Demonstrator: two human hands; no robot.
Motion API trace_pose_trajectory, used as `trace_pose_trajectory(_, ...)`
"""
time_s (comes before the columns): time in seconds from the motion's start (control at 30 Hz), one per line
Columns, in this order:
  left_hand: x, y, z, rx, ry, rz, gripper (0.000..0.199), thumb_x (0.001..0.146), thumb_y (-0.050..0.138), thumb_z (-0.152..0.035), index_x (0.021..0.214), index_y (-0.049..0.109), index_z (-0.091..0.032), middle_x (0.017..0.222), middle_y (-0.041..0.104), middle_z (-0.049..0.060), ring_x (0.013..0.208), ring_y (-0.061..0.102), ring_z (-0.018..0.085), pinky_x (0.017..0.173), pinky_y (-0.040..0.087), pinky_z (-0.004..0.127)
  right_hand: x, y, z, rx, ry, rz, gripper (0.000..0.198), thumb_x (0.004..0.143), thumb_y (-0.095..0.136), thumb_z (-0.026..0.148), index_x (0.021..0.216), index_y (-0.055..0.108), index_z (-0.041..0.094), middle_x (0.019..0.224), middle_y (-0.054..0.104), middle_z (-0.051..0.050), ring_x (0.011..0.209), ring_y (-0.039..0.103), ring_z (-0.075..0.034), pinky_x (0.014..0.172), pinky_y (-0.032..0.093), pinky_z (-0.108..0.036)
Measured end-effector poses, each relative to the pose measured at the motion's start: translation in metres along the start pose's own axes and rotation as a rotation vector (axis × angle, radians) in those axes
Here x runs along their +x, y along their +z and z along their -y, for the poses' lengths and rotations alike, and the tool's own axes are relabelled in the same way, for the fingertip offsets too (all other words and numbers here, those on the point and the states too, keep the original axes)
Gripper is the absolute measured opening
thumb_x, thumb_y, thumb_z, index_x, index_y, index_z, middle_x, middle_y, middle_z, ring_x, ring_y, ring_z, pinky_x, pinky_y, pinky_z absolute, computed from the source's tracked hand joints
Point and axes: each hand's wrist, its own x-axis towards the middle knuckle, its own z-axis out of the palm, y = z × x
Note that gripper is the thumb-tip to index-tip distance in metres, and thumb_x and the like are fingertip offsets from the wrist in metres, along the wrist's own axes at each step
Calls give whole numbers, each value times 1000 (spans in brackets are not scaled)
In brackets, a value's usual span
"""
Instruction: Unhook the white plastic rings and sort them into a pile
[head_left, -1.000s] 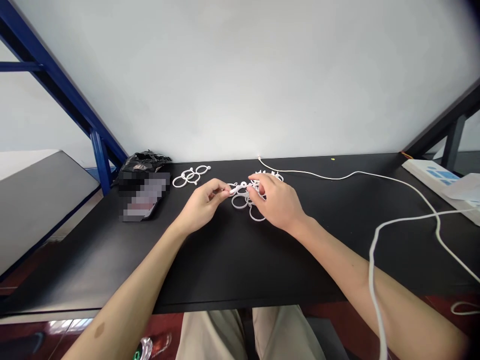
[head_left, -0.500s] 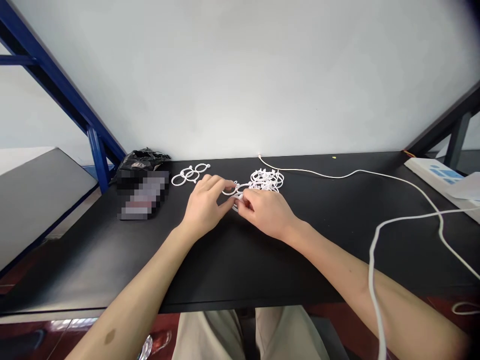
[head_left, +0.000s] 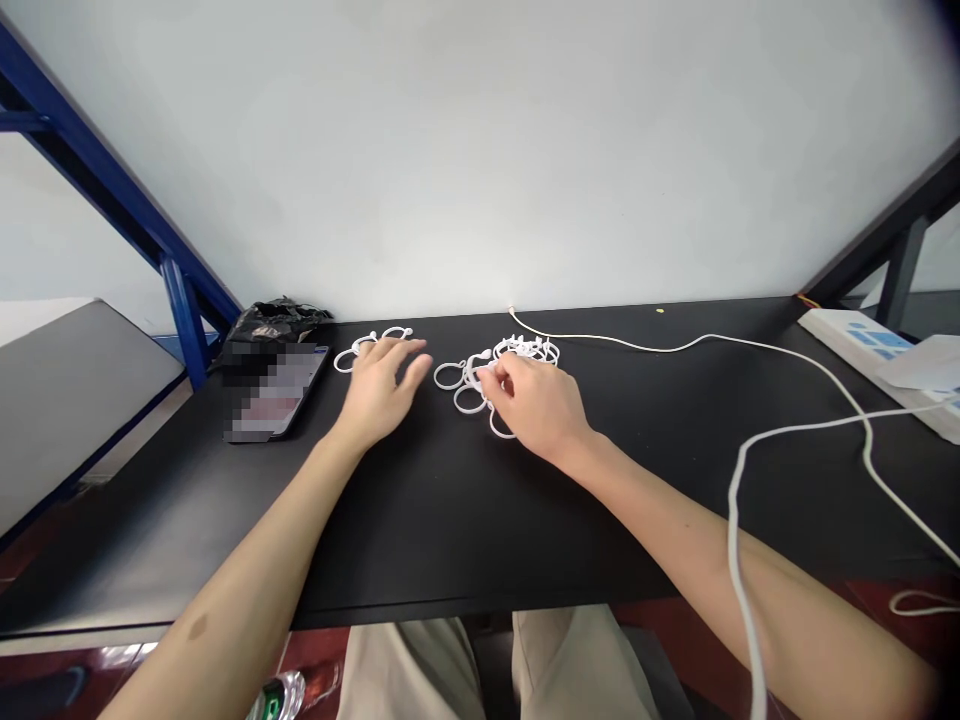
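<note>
Right hand (head_left: 541, 400): fingers nearly closed at rings (head_left: 466, 378); grip, cannot tell.
Rings: on desk (head_left: 435, 520), right hand's 10 o'clock.
Left hand (head_left: 377, 385): fingers parted, apparently empty, right hand's 9 o'clock.
Handling: pinch lightly; thin loops may flex.

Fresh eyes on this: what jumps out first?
Probably the bare hands over the black tabletop: the right hand pinches at the linked white rings near the middle, while the left hand, open, partly hides another ring piece farther left. Next, the thick white cord looping across the right side, in front of the right forearm.
</note>
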Motion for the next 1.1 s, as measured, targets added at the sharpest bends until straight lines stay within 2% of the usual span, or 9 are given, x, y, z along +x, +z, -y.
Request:
trace_pose_trajectory(0.1, -4, 0, 23, 295, -152, -16, 34, 93, 45, -31, 117, 65, -20, 118, 62, 16, 109, 48, 38, 87, 42, 53, 5, -7, -10, -45, 77, 26, 40, 98, 41, 44, 67, 54, 20, 64, 64, 0, 56, 54, -13, 52, 28, -26)
trace_pose_trajectory(0.2, -8, 0, 35, 421, -170, 21, 28, 88, 48, -27, 106, 68, -20, 115, 61, 18, 108, 47, 41, 82, 42, 55, 10, -9, -15, -148, 147, 49, 41, 98, 40, 45, 69, 55, 21, 67, 66, -2, 59, 59, -17, 52, 28, -28)
trace_pose_trajectory(0.3, -10, 0, 33, 436, -139, 32, 20, 88, 50, -28, 91, 68, -19, 111, 62, 17, 105, 47, 40, 80, 41, 54, 13, -9, -17, -222, 210, 44, 37, 97, 40, 47, 79, 59, 21, 71, 69, -5, 63, 64, -21, 53, 29, -29)
trace_pose_trajectory(0.43, -9, -5, 10, 350, -100, 115, 20, 91, 47, -27, 84, 64, -19, 107, 64, 13, 106, 46, 37, 84, 38, 53, 13, -9, -18, -217, 213, -22, 34, 97, 41, 48, 98, 59, 19, 68, 68, -4, 60, 64, -21, 53, 31, -28)
trace_pose_trajectory(0.5, -10, -11, -7, 216, -51, 127, 16, 91, 48, -28, 84, 61, -20, 106, 66, 9, 106, 47, 33, 88, 37, 50, 10, -8, -17, -183, 123, -47, 32, 96, 44, 45, 106, 59, 18, 71, 68, -3, 60, 63, -19, 53, 32, -27)
trace_pose_trajectory(0.63, -13, -21, -43, -151, 38, 185, 8, 89, 51, -25, 86, 58, -23, 94, 67, 2, 98, 50, 24, 90, 40, 41, 2, -4, -8, -78, -276, 23, 31, 93, 52, 34, 119, 58, 20, 93, 70, -3, 67, 62, -14, 55, 35, -25)
trace_pose_trajectory(0.73, -15, -26, -58, -284, 41, 204, 11, 91, 49, -25, 84, 57, -22, 85, 64, 0, 89, 52, 20, 83, 43, 36, -2, 2, -1, -120, -409, 83, 30, 98, 43, 36, 99, 66, 17, 87, 69, -4, 63, 57, -13, 53, 30, -26)
trace_pose_trajectory(0.9, -14, -26, -53, -396, 10, 143, 15, 89, 61, -37, 95, 62, -23, 86, 65, 0, 84, 56, 18, 75, 45, 31, -1, 5, 0, -142, -384, 23, 41, 100, 36, 33, 78, 66, 15, 70, 62, -2, 56, 48, -10, 50, 22, -26)
trace_pose_trajectory(1.1, -13, -19, -45, -177, 90, 68, 15, 84, 60, -21, 99, 63, -24, 76, 66, -1, 85, 56, 21, 80, 44, 36, -4, 5, 4, -100, -368, -2, 35, 93, 44, 29, 67, 62, 16, 62, 58, 0, 53, 42, -9, 51, 22, -25)
